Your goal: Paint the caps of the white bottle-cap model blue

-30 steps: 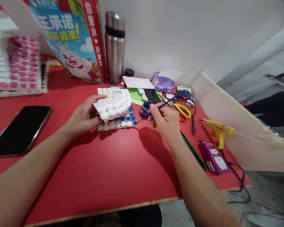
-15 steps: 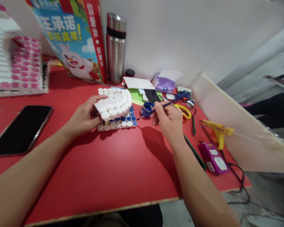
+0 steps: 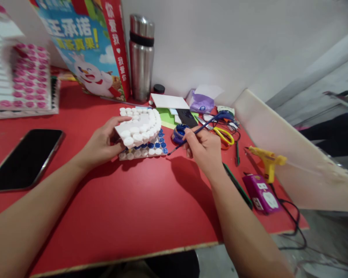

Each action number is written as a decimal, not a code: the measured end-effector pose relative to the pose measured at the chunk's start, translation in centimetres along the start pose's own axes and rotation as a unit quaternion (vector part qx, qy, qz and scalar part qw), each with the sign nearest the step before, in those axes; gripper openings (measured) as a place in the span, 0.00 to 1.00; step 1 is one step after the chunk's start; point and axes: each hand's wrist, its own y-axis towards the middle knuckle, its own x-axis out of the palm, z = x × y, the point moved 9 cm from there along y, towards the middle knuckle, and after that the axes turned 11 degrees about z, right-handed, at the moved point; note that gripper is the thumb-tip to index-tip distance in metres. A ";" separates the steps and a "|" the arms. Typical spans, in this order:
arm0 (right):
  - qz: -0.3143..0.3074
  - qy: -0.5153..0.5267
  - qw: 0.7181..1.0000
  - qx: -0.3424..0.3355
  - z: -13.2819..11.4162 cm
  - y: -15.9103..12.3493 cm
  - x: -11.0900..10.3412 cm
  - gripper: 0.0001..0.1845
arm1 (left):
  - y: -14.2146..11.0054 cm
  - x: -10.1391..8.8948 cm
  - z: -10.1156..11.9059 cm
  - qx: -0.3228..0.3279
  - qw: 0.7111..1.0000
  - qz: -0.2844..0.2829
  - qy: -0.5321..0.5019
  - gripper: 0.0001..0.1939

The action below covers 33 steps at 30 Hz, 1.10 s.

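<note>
My left hand (image 3: pixel 107 137) is closed on the left side of a white craft piece (image 3: pixel 140 129) covered with rows of round, rolled discs. Its lower layer carries several discs painted blue (image 3: pixel 158 145), while others there are white. In my right hand (image 3: pixel 203 148) is a slim blue paintbrush (image 3: pixel 201 126), pinched between thumb and fingers. The brush's dark tip is beside the lower right corner of the craft piece; whether it touches is too small to tell. Just behind the right fingers stands a small open jar of blue paint (image 3: pixel 179 134).
A black phone (image 3: pixel 26 160) lies at left. Behind are a printed box (image 3: pixel 95 54), a steel flask (image 3: pixel 141 58) and a pink-and-white disc-covered piece (image 3: pixel 31 77). Yellow scissors (image 3: pixel 224 136), a yellow glue gun (image 3: pixel 266 160) and a purple box (image 3: pixel 261 193) with cables occupy the right.
The paintbrush tip has shifted slightly down toward the near corner of the craft piece, and its handle has tilted more steeply. My left hand keeps its hold in nearly the same place.
</note>
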 end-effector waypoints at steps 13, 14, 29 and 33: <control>0.016 0.039 0.999 0.000 -0.8 -0.2 -0.1 0.23 | 0.1 -0.1 0.0 -0.007 1.000 0.000 0.006 0.37; 0.019 0.037 0.999 -0.011 -0.9 -0.3 -0.1 0.22 | 0.1 -0.1 0.0 -0.006 1.000 0.000 0.006 0.37; -0.017 -0.019 0.999 -0.042 -0.6 -1.1 1.0 0.22 | -0.1 0.1 0.4 -0.008 1.000 -0.014 0.014 0.35; -0.005 -0.028 0.999 -0.042 -0.6 -1.1 0.7 0.24 | -0.1 0.2 0.2 -0.002 1.000 -0.017 0.014 0.36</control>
